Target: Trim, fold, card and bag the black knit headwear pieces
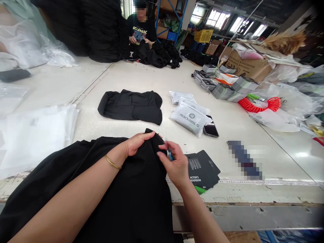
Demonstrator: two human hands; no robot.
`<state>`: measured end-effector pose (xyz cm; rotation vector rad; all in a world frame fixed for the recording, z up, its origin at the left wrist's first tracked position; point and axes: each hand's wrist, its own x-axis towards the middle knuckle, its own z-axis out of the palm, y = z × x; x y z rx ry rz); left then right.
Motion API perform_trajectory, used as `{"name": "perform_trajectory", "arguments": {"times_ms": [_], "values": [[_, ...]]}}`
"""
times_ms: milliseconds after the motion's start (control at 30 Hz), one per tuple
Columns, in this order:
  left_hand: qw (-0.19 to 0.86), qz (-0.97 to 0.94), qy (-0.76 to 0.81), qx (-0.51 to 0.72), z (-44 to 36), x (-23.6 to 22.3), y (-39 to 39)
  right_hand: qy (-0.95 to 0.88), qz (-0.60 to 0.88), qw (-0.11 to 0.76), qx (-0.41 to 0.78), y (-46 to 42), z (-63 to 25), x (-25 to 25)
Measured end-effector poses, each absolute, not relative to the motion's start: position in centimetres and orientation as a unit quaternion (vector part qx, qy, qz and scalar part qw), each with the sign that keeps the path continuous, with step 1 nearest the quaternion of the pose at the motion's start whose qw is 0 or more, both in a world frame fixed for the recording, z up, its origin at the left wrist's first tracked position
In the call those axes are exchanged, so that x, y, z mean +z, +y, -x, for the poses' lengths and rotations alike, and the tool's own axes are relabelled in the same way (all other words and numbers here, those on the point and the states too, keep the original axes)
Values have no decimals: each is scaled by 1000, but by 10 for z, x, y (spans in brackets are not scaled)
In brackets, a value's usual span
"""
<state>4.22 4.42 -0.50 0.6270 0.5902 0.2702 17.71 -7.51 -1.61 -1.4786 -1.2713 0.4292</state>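
A large piece of black cloth [141,199] drapes over the table's front edge. Its top corner is pinched in my left hand [136,143], thumb on top and fingers partly hidden underneath. My right hand [177,165] is curled at the cloth's right edge, around a small blue tool [170,155], perhaps thread snips, mostly hidden by the palm and slightly blurred. Beyond my hands lies a folded black fabric piece [130,106]. Printed dark cards [204,173] are fanned out beside my right wrist.
White ROCKBROS pouches [189,118] lie by a phone [211,128]. Clear plastic bags [32,131] are stacked left. Small boxes [222,90], a red coiled hose [260,107] and a carton [248,65] sit at right. Across the table, a person [141,28] handles black garments [162,54].
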Motion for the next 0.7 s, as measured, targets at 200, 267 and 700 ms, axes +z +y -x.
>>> {"name": "perform_trajectory", "arguments": {"times_ms": [200, 267, 700], "values": [[853, -382, 326, 143, -44, -12, 45, -667, 637, 365, 129, -67, -156, -29], [852, -386, 327, 135, -45, -14, 46, -634, 641, 401, 164, -66, -163, -27], [306, -814, 434, 237, -55, 5, 26, -275, 540, 571, 554, -133, -217, -14]]}}
